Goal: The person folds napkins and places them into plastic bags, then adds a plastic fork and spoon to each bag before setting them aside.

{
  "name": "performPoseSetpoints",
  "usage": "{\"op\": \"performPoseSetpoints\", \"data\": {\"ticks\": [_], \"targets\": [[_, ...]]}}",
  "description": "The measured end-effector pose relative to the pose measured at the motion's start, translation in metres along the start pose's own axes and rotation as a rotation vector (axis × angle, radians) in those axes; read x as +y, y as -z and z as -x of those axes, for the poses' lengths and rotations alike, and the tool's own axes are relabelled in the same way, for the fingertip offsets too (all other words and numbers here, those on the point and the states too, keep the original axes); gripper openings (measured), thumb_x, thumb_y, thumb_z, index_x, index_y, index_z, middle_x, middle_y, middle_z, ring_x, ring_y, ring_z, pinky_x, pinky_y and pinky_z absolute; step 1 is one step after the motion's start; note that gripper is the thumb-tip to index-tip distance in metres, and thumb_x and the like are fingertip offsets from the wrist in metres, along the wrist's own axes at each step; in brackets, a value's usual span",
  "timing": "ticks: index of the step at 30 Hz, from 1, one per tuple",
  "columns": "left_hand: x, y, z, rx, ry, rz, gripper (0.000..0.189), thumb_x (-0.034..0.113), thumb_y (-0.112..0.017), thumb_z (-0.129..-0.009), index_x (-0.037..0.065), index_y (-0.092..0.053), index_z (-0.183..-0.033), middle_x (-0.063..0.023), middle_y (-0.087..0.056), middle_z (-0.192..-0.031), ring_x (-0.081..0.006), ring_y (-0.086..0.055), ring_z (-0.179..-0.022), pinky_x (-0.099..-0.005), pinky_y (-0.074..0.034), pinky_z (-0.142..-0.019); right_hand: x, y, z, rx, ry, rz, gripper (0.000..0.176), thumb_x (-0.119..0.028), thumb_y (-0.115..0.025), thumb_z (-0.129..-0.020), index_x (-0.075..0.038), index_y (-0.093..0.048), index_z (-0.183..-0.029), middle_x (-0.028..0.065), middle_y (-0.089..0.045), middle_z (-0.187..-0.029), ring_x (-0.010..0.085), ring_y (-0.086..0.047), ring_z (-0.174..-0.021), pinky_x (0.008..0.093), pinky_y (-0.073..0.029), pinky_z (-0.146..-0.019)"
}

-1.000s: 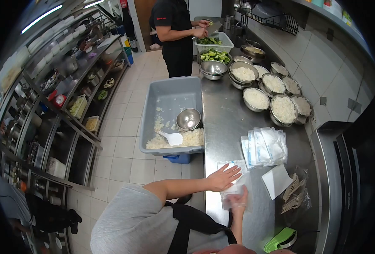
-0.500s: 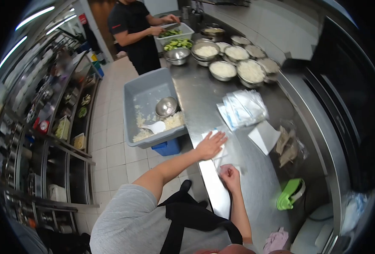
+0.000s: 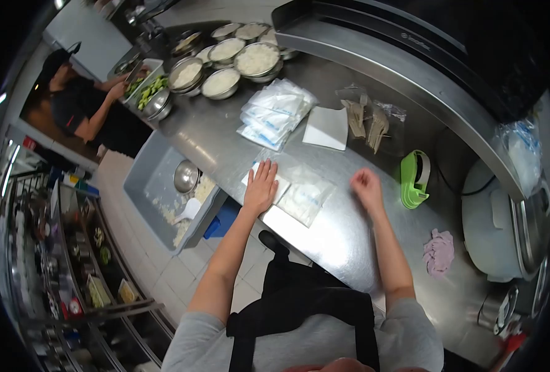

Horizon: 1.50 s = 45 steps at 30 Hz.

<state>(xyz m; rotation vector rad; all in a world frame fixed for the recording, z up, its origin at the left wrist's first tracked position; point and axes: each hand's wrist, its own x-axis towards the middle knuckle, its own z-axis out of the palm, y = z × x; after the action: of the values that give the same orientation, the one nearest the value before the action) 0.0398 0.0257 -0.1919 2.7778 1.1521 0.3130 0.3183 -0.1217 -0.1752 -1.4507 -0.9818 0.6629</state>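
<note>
My left hand [image 3: 261, 187] lies flat, fingers stretched out, on a white folded sheet [image 3: 281, 188] near the counter's front edge. Beside it, a clear plastic bag with faint blue print [image 3: 304, 197] lies flat on the steel. Off to the right, my right hand [image 3: 367, 187] hovers over the counter with its fingers curled into a pinch; whatever they hold, if anything, is too small to make out. The nearest thing to that hand is a green tape dispenser [image 3: 414, 186]. Farther back are a stack of clear bags with white contents [image 3: 275, 115] and white paper sheets [image 3: 326, 128].
Steel bowls of rice [image 3: 220, 84] crowd the far end. A grey tub [image 3: 140, 186] with rice, a bowl and a white paddle adjoins the counter at left. A co-worker [image 3: 92, 111] handles cut green vegetables. Bagged wooden cutlery [image 3: 378, 131], a pink cloth [image 3: 439, 252] and a large cooker [image 3: 495, 229] occupy the right.
The view has swung to the right. My right hand has left the bag's near edge and moved right, toward the tape dispenser. My left hand still presses on the white sheet.
</note>
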Motion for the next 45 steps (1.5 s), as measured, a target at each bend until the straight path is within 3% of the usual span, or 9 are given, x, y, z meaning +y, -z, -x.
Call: {"op": "performPoseSetpoints", "data": {"ticks": [10,12,16,19,36,38,40,42,45], "targets": [[0.0,-0.003,0.002,0.01,0.008,0.03,0.053,0.026,-0.035,-0.091,0.009,-0.023,-0.14,-0.0171,-0.023,-0.144,-0.0305,-0.02,-0.134,-0.0512,-0.016,-0.107,0.034,0.014,-0.164,0.229,0.399,1.183,0.012,-0.006,-0.052,-0.076,0.0,-0.062,-0.078,0.0205,-0.058,-0.085,0.0339,-0.056,-0.089,0.0423,-0.046,-0.075],[-0.006,-0.005,-0.002,0.018,0.001,0.02,0.053,0.025,-0.036,-0.09,0.008,-0.024,-0.139,-0.0177,-0.023,-0.143,-0.0313,-0.02,-0.134,-0.0532,-0.016,-0.106,0.061,0.008,-0.189,0.218,0.16,1.164,0.015,-0.012,-0.054,-0.078,0.0,-0.063,-0.081,0.0234,-0.06,-0.082,0.0382,-0.058,-0.08,0.0446,-0.046,-0.07],[-0.002,0.011,0.002,0.008,0.05,0.087,0.053,0.025,-0.035,-0.091,0.006,-0.022,-0.139,-0.0179,-0.023,-0.143,-0.0308,-0.02,-0.134,-0.0514,-0.015,-0.107,0.069,-0.002,-0.204,0.523,0.672,1.014,0.041,-0.038,-0.052,-0.087,0.002,-0.063,-0.088,0.025,-0.06,-0.082,0.0413,-0.057,-0.079,0.0461,-0.043,-0.067],[-0.005,0.01,0.006,0.035,0.069,0.085,0.053,0.026,-0.033,-0.092,0.006,-0.02,-0.139,-0.0179,-0.023,-0.143,-0.0302,-0.02,-0.134,-0.0488,-0.015,-0.108,0.075,0.005,-0.204,0.343,0.147,0.963,0.024,-0.019,-0.057,-0.08,0.004,-0.062,-0.079,0.0238,-0.06,-0.077,0.0393,-0.059,-0.076,0.0456,-0.044,-0.064],[-0.008,0.006,0.012,0.091,0.039,0.172,0.053,0.028,-0.033,-0.093,0.005,-0.022,-0.139,-0.018,-0.026,-0.142,-0.0298,-0.022,-0.133,-0.044,-0.016,-0.11,0.099,0.038,-0.234,0.257,-0.056,0.662,0.023,-0.016,-0.071,-0.066,0.003,-0.059,-0.063,0.0078,-0.052,-0.046,0.0203,-0.05,-0.037,0.0345,-0.043,-0.046],[-0.004,0.01,0.011,0.113,0.051,0.234,0.053,0.024,-0.037,-0.091,0.005,-0.023,-0.138,-0.0185,-0.026,-0.142,-0.0303,-0.022,-0.133,-0.0446,-0.016,-0.109,0.08,0.036,-0.22,0.268,-0.243,0.45,0.036,-0.027,-0.072,-0.065,0.006,-0.061,-0.069,0.0173,-0.06,-0.056,0.0346,-0.058,-0.054,0.0426,-0.045,-0.06],[-0.006,0.012,0.01,0.133,0.023,0.242,0.054,0.023,-0.04,-0.09,0.004,-0.025,-0.138,-0.0187,-0.027,-0.141,-0.031,-0.023,-0.133,-0.0449,-0.017,-0.109,0.111,0.04,-0.219,0.415,0.339,0.378,0.037,-0.032,-0.071,-0.068,0.004,-0.063,-0.074,0.0132,-0.061,-0.058,0.029,-0.057,-0.049,0.0402,-0.045,-0.053],[-0.002,0.01,0.01,0.213,0.008,0.266,0.056,0.021,-0.045,-0.087,0.003,-0.027,-0.136,-0.0188,-0.028,-0.141,-0.0319,-0.024,-0.132,-0.0458,-0.017,-0.109,0.06,0.053,-0.166,0.055,-0.37,0.168,0.022,-0.024,-0.069,-0.074,-0.006,-0.057,-0.078,-0.0001,-0.049,-0.055,0.0069,-0.042,-0.039,0.0237,-0.027,-0.032],[0.003,0.006,0.015,0.44,-0.008,0.328,0.057,0.016,-0.05,-0.085,0.002,-0.029,-0.136,-0.0178,-0.028,-0.141,-0.0295,-0.024,-0.133,-0.0447,-0.017,-0.108,0.011,0.015,-0.057,0.201,-0.368,-0.196,0.014,-0.021,-0.061,-0.081,-0.008,-0.06,-0.085,0.0008,-0.053,-0.06,0.0062,-0.043,-0.04,0.0196,-0.033,-0.034]]}}
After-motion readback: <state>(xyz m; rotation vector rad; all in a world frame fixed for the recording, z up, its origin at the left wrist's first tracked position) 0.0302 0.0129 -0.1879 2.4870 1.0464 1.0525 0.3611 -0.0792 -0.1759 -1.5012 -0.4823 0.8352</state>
